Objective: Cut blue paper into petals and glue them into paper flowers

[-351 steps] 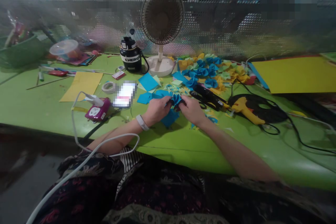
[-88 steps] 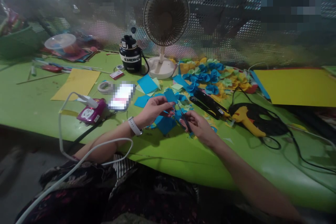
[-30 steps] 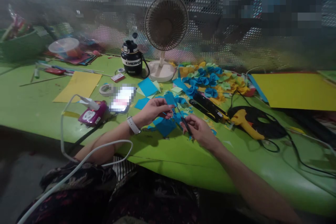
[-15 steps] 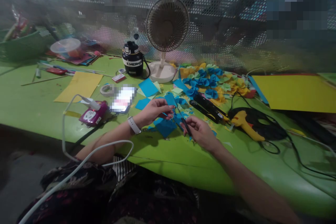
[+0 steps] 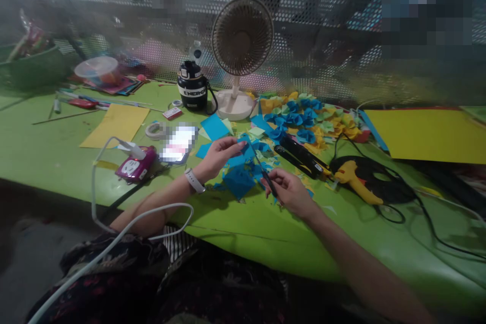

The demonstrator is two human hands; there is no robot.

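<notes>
My left hand (image 5: pixel 219 155) pinches a small blue paper piece (image 5: pixel 243 151) above the green table (image 5: pixel 49 154). My right hand (image 5: pixel 290 193) grips black-handled scissors (image 5: pixel 265 174), whose blades point up toward that paper. Under both hands lie loose blue paper squares (image 5: pixel 237 180) and small paper scraps. A white band sits on my left wrist.
A pile of folded blue, yellow and green paper flowers (image 5: pixel 309 115) lies behind; a black stapler-like tool (image 5: pixel 301 154) and a yellow glue gun (image 5: pixel 355 177) with black cables to the right. A desk fan (image 5: pixel 240 50), black bottle (image 5: pixel 192 92), phone (image 5: pixel 177 142), pink power adapter (image 5: pixel 134 167), tape roll (image 5: pixel 155 130) and yellow sheets (image 5: pixel 429 134) surround them.
Long ago both hands held a folded blue flower; now the right hand has scissors and the left a blue paper piece. In the last second, the paper has tilted slightly against the blades.
</notes>
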